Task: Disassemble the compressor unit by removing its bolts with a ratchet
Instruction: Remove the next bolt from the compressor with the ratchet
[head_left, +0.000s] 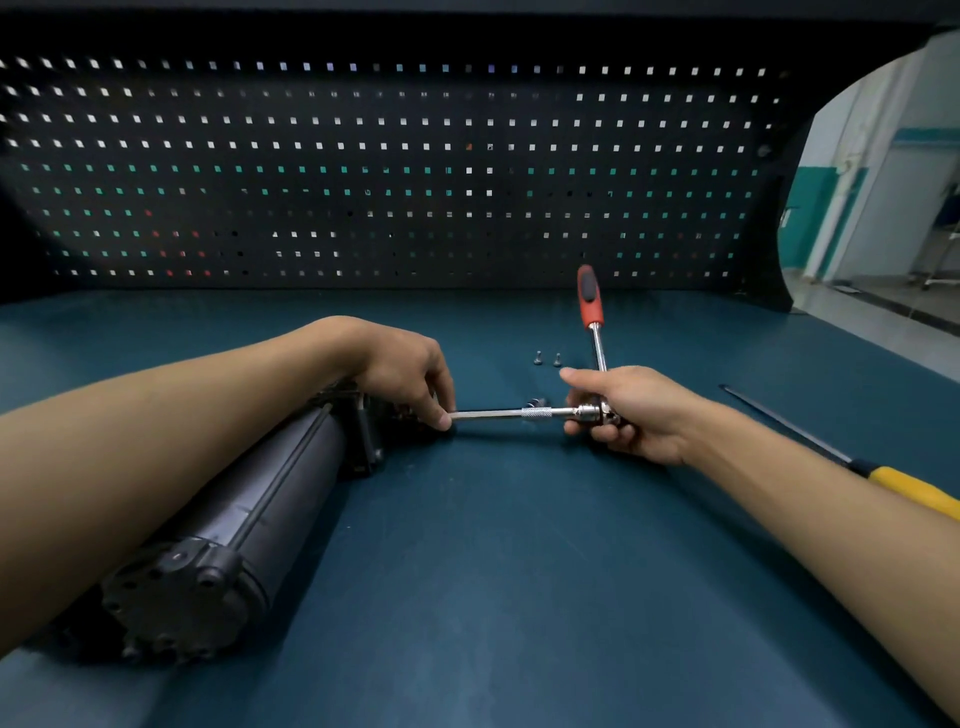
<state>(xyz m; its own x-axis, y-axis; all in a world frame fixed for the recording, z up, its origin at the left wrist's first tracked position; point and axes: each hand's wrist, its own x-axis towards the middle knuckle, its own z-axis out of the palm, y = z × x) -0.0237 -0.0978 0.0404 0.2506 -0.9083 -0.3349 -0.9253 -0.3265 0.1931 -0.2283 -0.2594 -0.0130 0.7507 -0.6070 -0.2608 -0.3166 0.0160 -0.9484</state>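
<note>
Dark pegboard (395, 171) at the back, blue-green desk (493, 571) in front. The compressor (249, 499) lies on its side on the left, one end cap near and the other end far, under the left forearm.

The left hand (410, 371) sits over that far end and pinches the tip of the extension bar (509, 413) between its fingertips. My guess is that's to keep the socket seated on a bolt I can't see. The right hand (623, 410) is curled around the head of the ratchet (592, 301), where it joins the bar. The red handle points to the far side, so it looks ready for a swing.

Count:
- one compressor
- one ratchet
- one extension bar
- two loose bolts, one (537, 357) beside the other (557, 358), standing together on the far side of the bar, probably parked there so they don't roll away
- one yellow-handled tool (914, 491), lying untouched on the right

Something small sits just behind the bar, but I can't tell what it is.
</note>
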